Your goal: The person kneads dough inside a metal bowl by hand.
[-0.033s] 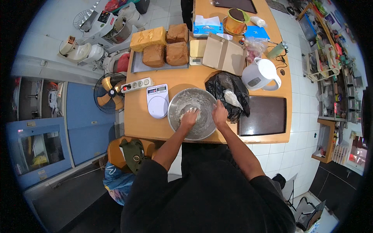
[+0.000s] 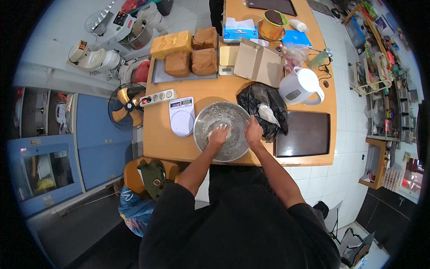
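A steel mixing bowl (image 2: 204,150) stands near the table's front edge, its inside smeared with pale, floury residue. Down in the bowl, my left hand (image 2: 218,138) has its fingers closed into a pale lump of dough (image 2: 229,131), which the hand partly hides. My right hand (image 2: 253,131) grips the bowl's right rim, fingers bent over the edge. Just left of the bowl lies a white kitchen scale (image 2: 182,122). A black plastic bag (image 2: 250,97) with a small white bag (image 2: 267,113) on it sits close to my right hand.
Brown and yellow loaves (image 2: 204,62) lie on a metal tray (image 2: 159,75) at the back left, near a power strip (image 2: 158,97). To the right are a dark baking tray (image 2: 302,134), a white electric kettle (image 2: 299,86) and an open cardboard box (image 2: 258,62). A fan (image 2: 127,106) stands left of the table.
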Tool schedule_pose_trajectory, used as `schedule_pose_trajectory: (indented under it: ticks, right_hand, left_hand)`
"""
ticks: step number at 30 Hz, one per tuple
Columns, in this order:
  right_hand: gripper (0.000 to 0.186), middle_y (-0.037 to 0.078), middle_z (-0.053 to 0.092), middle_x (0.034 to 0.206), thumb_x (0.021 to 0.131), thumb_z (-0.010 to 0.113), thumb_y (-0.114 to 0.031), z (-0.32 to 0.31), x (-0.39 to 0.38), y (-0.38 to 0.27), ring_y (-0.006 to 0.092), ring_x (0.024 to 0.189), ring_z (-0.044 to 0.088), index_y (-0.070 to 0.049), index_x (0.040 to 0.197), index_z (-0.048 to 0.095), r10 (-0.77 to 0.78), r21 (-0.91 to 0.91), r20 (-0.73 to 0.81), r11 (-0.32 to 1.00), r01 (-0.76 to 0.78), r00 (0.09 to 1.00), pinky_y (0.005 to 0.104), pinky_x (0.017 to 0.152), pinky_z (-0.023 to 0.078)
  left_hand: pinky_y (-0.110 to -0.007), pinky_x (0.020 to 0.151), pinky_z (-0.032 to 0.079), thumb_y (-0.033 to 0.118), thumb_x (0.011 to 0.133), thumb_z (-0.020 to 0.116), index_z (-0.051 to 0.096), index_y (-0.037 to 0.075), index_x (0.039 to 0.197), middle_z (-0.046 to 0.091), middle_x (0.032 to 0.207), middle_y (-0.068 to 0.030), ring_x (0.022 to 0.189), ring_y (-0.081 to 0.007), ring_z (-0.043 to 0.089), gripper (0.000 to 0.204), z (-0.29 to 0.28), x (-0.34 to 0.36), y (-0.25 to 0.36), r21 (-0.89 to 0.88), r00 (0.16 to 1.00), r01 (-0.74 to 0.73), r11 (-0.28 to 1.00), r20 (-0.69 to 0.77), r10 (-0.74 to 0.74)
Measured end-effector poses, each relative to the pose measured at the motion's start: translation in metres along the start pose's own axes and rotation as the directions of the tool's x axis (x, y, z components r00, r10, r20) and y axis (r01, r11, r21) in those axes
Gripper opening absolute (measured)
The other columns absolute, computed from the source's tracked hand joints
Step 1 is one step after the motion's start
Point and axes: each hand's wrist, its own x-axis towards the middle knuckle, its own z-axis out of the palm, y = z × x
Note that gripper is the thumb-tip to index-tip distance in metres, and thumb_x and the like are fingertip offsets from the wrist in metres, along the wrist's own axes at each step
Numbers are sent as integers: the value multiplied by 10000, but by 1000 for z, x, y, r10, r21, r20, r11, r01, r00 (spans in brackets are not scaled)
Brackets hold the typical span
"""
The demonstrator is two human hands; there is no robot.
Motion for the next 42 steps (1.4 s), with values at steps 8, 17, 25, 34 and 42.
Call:
schedule_pose_trajectory:
  ticks: [8, 17, 25, 34, 42]
  right_hand:
    - [202, 182, 617, 1011, 879, 546, -185, -7, -4, -2, 419, 793, 621, -76, 1037, 482, 42, -10, 64, 999, -42, 997, 512, 688, 479]
    - [222, 173, 617, 996, 902, 505, -191, -3, 3, -5, 410, 799, 623, -77, 1092, 499, 49, -40, 82, 998, -45, 995, 512, 685, 484]
    - [194, 180, 597, 996, 886, 516, -134, -2, -2, -4, 419, 822, 608, -71, 1067, 487, 50, 43, 58, 998, -52, 997, 520, 707, 474]
    - [175, 218, 574, 1007, 863, 512, -82, -2, -14, -1, 431, 908, 577, -34, 1031, 492, 86, 128, 31, 988, -90, 996, 509, 751, 454]
    - [120, 249, 587, 876, 858, 526, -64, 1, -18, 5, 461, 864, 565, 0, 958, 517, 93, 341, -59, 938, -68, 994, 499, 717, 444]
  left_hand:
    - [-459, 833, 471, 190, 792, 583, 558, 155, 1214, 611, 1097, -188, 1047, -342, 582, 424, -29, 14, 12, -119, 927, 333, 936, 226, -301]
    - [-453, 964, 428, 263, 846, 558, 506, 171, 1286, 502, 1275, -228, 1114, -360, 550, 452, -60, -37, 6, 213, 922, 3, 977, 378, -85]
    - [-465, 794, 509, 202, 888, 472, 551, 71, 1210, 622, 1048, -196, 942, -366, 626, 357, -21, -18, 7, 250, 948, 154, 956, 234, -214]
    - [-470, 838, 482, 207, 779, 613, 581, 52, 1135, 614, 1042, -203, 955, -382, 604, 390, -21, 2, 29, 63, 792, 556, 829, 263, -551]
    - [-538, 946, 405, 160, 751, 667, 270, -16, 1402, 354, 1326, -288, 1158, -468, 454, 782, -1, -40, 53, 129, 869, 442, 888, 182, -459]
